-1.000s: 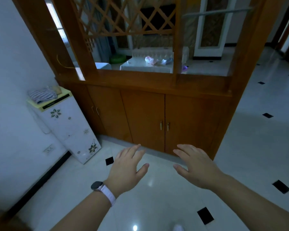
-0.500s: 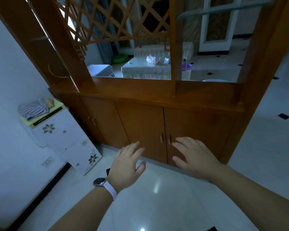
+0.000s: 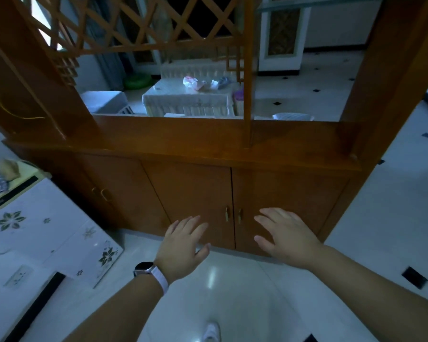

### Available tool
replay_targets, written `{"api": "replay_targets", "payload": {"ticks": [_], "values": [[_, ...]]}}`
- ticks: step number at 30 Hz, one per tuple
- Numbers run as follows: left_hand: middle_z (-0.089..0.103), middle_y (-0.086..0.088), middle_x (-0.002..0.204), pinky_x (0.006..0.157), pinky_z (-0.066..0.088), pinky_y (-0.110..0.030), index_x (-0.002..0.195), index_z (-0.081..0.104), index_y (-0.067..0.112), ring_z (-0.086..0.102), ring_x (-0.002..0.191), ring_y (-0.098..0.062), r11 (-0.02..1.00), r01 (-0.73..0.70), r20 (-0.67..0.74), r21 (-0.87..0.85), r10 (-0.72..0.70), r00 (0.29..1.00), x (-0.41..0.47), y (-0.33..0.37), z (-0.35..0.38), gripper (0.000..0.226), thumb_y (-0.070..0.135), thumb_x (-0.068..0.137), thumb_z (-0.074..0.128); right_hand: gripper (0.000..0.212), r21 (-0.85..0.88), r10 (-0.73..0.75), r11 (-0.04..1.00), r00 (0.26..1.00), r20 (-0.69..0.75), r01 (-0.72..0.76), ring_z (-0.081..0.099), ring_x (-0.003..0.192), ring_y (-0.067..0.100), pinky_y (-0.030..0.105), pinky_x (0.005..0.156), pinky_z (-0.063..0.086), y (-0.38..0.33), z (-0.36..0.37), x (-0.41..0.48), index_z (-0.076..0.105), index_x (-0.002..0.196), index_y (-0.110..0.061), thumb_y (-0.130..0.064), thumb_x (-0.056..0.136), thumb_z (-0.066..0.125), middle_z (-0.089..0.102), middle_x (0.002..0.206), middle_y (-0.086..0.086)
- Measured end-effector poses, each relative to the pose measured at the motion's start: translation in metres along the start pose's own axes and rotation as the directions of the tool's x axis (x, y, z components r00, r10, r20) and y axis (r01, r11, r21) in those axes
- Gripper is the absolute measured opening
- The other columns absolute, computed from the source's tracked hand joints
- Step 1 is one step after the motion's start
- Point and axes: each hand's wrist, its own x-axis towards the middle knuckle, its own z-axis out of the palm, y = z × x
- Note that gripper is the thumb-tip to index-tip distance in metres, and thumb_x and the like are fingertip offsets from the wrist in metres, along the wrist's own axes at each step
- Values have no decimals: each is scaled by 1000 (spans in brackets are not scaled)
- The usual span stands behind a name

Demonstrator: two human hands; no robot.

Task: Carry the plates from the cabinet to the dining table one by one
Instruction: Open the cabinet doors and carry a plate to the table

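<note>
Wooden cabinet [image 3: 195, 193] ahead, both middle doors shut, so any plates are hidden inside. My left hand [image 3: 183, 245] and right hand [image 3: 286, 236] hover spread and empty, just short of the paired brass handles [image 3: 232, 214]. Best plan: one handle per hand, pull outward evenly, and step back from the swing.

A pale glossy tiled floor [image 3: 232, 287] with small black diamond insets [image 3: 414, 277] fills the lower frame, catching a soft glare. At 9 o'clock a white appliance with flower decals [image 3: 47, 233] stands against a white wall [image 3: 0, 292] with a socket [image 3: 19, 276]. At 12 o'clock, through wooden lattice [image 3: 139, 23], the dim farther room shows a cloth-covered table [image 3: 188, 99], and at 1 o'clock a white panelled door [image 3: 283, 33]
</note>
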Motion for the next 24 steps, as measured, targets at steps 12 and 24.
{"api": "replay_targets", "payload": {"ticks": [12, 24], "values": [[59, -2, 127, 86, 48, -40, 130, 57, 24, 57, 111, -27, 978, -13, 238, -210, 64, 969, 91, -117, 73, 58, 53, 82, 42, 71, 122, 243, 960, 967, 74, -251, 29, 140, 17, 38, 109, 26, -48, 54, 112, 39, 145, -26, -63, 87, 24, 35, 153, -5], [51, -2, 138, 100, 40, -27, 138, 48, 18, 48, 123, -20, 823, 215, 443, -526, 50, 895, 168, -94, 198, 51, 38, 92, 55, 35, 563, 596, 585, 780, 191, -584, 53, 107, 11, 15, 85, 33, 21, 164, 172, 61, 126, -13, -26, 92, 62, 60, 124, 1]]}}
